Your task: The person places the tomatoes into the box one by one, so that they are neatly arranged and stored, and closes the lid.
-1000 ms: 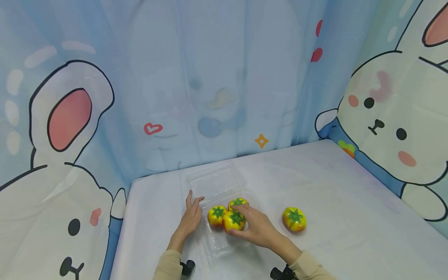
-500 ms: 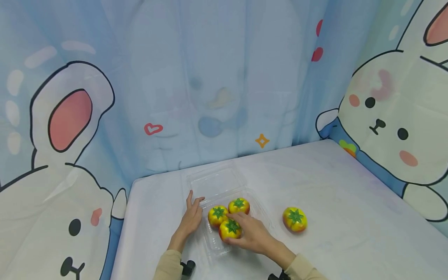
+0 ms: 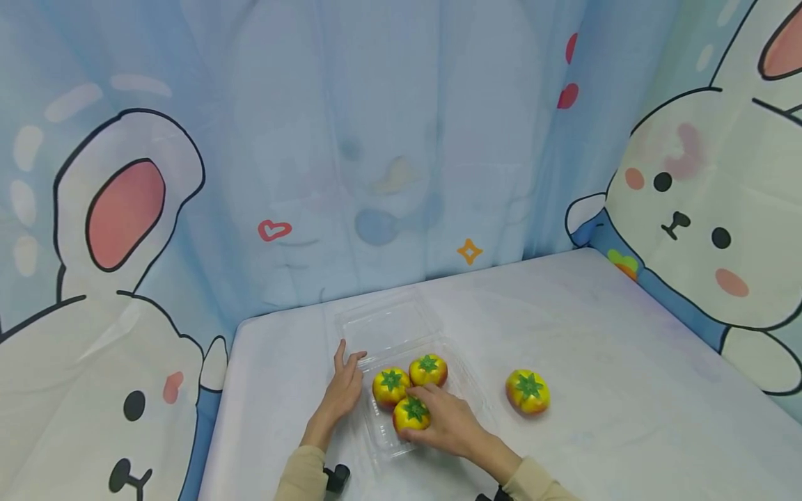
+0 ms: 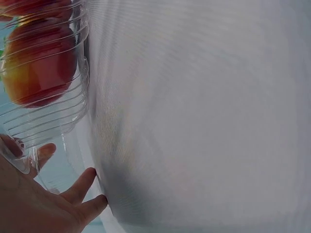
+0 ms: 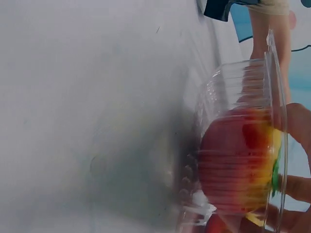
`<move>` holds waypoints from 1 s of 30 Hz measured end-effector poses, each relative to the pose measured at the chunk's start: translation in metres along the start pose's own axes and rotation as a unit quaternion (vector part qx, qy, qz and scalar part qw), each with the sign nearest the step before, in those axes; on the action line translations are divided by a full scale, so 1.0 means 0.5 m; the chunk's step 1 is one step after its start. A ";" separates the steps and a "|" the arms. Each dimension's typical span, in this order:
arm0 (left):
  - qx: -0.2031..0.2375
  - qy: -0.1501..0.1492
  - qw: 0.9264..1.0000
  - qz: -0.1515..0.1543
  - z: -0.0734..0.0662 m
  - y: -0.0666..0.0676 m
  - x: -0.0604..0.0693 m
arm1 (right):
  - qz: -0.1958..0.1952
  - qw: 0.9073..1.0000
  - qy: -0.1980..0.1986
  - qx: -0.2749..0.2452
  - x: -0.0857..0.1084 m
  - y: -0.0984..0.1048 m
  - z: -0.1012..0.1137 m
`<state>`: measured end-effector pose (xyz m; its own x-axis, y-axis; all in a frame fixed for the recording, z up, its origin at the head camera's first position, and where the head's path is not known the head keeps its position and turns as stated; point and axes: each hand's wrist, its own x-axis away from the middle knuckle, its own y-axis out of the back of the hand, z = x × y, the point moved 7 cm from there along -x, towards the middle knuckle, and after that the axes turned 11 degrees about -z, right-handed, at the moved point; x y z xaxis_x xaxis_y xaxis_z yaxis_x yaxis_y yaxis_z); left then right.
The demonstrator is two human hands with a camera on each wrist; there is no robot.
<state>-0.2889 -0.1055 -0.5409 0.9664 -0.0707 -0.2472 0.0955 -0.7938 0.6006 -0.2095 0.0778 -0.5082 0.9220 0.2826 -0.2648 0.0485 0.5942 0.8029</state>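
Observation:
A clear plastic clamshell box [image 3: 391, 445] lies with its lid [image 3: 385, 323] folded back on the white table. Inside it sit three shiny yellow-red persimmons with green star-shaped tops: one at the left [image 3: 390, 387], one at the back [image 3: 429, 369] and the front persimmon [image 3: 411, 415]. My right hand [image 3: 447, 421] holds the front one between thumb and fingers; the right wrist view shows this persimmon [image 5: 235, 162] through the box wall. My left hand [image 3: 342, 393] rests against the box's left side, fingers spread, some fingertips touching the tabletop in the left wrist view.
Another persimmon [image 3: 528, 392] lies on the table [image 3: 601, 334] to the right of the box. A blue curtain [image 3: 388, 139] with cartoon rabbits hangs behind the table and along its sides.
My right hand has moved the front persimmon toward me and slightly left, down into the front part of the box. The back persimmon shows more fully. My left hand has stayed put.

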 end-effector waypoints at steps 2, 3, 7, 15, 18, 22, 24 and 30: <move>-0.001 0.002 1.000 0.001 0.001 0.000 0.000 | -0.003 1.000 -0.010 -0.002 -0.001 -0.001 0.002; -0.001 0.004 1.000 0.002 0.001 0.000 0.000 | -0.003 1.000 -0.015 -0.002 -0.002 -0.001 0.003; -0.002 0.004 1.000 0.003 0.002 0.000 -0.001 | 0.000 0.999 -0.032 -0.004 -0.005 0.000 0.009; -0.004 0.003 1.000 0.002 0.004 -0.001 -0.001 | 0.027 0.998 -0.057 -0.013 -0.017 0.009 0.002; -0.007 -0.003 1.000 0.000 0.005 -0.001 0.000 | 0.012 0.998 -0.058 -0.015 -0.021 0.028 -0.003; -0.007 -0.001 1.000 0.002 0.009 -0.003 0.001 | -0.022 0.997 -0.069 -0.012 -0.024 0.071 -0.015; -0.005 0.000 1.000 0.002 0.008 -0.002 0.001 | -0.036 0.996 -0.078 -0.008 -0.024 0.094 -0.025; -0.002 0.001 1.000 0.003 0.004 -0.001 0.002 | -0.087 0.994 -0.062 0.012 -0.022 0.168 -0.063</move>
<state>-0.2886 -0.1063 -0.5430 0.9672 -0.0742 -0.2430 0.0913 -0.7910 0.6050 -0.2279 0.1484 -0.4545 0.9389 0.0819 -0.3344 0.2191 0.6071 0.7638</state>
